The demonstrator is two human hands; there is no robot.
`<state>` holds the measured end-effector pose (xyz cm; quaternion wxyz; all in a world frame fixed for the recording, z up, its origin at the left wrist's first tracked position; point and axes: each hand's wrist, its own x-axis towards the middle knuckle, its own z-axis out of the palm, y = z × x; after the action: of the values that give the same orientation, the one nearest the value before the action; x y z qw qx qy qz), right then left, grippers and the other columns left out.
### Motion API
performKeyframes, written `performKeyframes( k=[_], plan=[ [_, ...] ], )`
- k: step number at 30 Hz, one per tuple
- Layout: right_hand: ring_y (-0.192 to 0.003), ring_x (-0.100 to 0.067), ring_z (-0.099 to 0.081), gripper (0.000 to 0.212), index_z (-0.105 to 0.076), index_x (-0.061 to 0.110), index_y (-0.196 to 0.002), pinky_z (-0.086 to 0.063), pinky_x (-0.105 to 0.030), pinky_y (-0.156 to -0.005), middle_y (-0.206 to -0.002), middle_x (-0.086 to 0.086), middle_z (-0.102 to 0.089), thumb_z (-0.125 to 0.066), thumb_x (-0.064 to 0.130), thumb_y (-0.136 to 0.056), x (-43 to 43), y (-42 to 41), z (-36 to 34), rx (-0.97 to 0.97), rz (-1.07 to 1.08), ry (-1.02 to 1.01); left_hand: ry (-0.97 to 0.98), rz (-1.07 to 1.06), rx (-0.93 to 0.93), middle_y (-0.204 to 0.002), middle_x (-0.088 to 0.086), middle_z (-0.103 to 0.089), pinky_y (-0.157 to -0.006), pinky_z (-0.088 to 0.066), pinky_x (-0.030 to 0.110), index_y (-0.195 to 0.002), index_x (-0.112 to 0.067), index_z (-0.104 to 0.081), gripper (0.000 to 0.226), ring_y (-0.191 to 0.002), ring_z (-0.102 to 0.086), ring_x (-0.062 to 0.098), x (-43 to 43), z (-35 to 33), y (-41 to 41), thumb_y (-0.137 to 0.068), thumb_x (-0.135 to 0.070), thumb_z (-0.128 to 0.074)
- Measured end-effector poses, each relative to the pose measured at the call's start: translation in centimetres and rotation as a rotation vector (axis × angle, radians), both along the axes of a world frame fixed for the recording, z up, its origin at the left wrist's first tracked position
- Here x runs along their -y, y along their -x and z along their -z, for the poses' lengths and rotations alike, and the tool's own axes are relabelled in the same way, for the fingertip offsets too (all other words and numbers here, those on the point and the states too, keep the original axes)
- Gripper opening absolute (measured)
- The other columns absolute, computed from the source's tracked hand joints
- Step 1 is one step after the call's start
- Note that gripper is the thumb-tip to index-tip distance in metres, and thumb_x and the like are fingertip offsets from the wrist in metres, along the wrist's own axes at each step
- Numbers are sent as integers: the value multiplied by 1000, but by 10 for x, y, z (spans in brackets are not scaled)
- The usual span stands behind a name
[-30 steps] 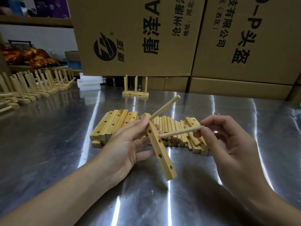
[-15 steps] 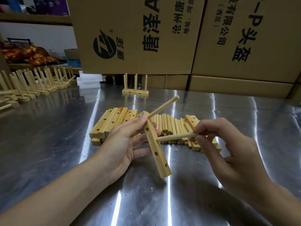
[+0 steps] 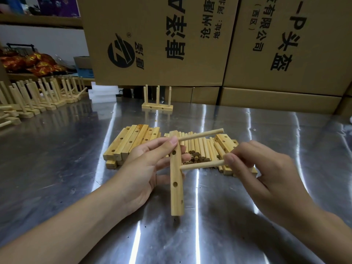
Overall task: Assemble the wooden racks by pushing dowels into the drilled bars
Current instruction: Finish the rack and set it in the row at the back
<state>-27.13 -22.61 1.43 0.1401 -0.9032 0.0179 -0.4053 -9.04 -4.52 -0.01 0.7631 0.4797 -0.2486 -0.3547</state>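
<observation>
My left hand (image 3: 144, 168) grips a drilled wooden bar (image 3: 176, 187) near its top and holds it almost upright above the steel table. One dowel (image 3: 202, 135) sticks out of the bar's top hole, pointing right. My right hand (image 3: 261, 168) pinches a second dowel (image 3: 202, 165) whose left end sits at the bar's second hole. Lower holes in the bar stand empty. Behind my hands lie a stack of drilled bars (image 3: 131, 142) and a pile of loose dowels (image 3: 198, 149).
A finished rack (image 3: 157, 106) stands at the back centre. Several assembled racks (image 3: 38, 100) line the far left. Large cardboard boxes (image 3: 190, 40) wall off the rear of the shiny metal table (image 3: 57, 178). More bars (image 3: 226, 141) lie right of the dowel pile.
The bar has swung from a slant to nearly upright. My right hand has brought the second dowel's end up to the bar's second hole.
</observation>
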Motion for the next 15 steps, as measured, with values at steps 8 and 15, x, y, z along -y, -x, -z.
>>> performKeyframes(
  k=[8, 15],
  plan=[
    [-76, -16, -60, 29, -61, 31, -94, -50, -39, -61, -83, 12, -60, -46, 53, -106, -1, 0, 3, -83, -7, -51, -11, 21, -37, -117, 20, -78, -65, -66, 36, -130, -3, -70, 44, -107, -78, 27, 1, -2, 0, -94, -28, -74],
    [-68, -15, -56, 26, -62, 27, -86, -36, -15, -57, -77, 9, -59, -55, 42, -105, 6, 1, -2, -50, -24, -155, -83, 202, -12, -123, 21, -76, -71, -66, 35, -121, -11, -79, 30, -115, -75, 30, -3, -2, -1, -91, -17, -79]
  ],
)
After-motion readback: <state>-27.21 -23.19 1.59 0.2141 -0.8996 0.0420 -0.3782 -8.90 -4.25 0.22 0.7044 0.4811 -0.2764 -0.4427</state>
